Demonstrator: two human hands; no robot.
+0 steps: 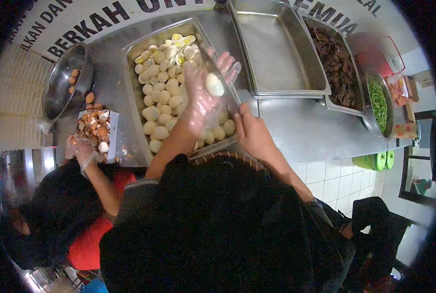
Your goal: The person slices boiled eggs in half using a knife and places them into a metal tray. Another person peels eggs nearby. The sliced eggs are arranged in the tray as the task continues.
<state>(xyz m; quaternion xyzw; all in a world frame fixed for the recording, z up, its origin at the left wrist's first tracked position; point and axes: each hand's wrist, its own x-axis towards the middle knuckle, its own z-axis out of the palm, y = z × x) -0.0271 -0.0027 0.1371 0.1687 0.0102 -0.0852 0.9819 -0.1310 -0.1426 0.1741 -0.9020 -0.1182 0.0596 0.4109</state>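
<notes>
My left hand [199, 91], in a clear plastic glove, is palm up with a whole peeled egg [215, 85] resting in it. A ring shows on my bare right hand [255, 133], which grips a knife [223, 73] by its handle. The blade slants up and left, close alongside the egg; whether it touches cannot be told. Beneath my left hand lies a deep steel pan [133, 95] of peeled eggs [163, 97]. Several halved eggs [177, 41] with yellow yolks lie at the pan's far end. My left hand and forearm hide part of the pan.
At left, a co-worker's gloved hands [81, 148] are beside a box of eggshells [114, 128]. Behind it are a metal bowl [58, 95] with brown eggs and stacked clear trays [18, 99]. To the right stand steel pans [276, 47], dark cooked food [331, 62] and chopped green vegetables [377, 104].
</notes>
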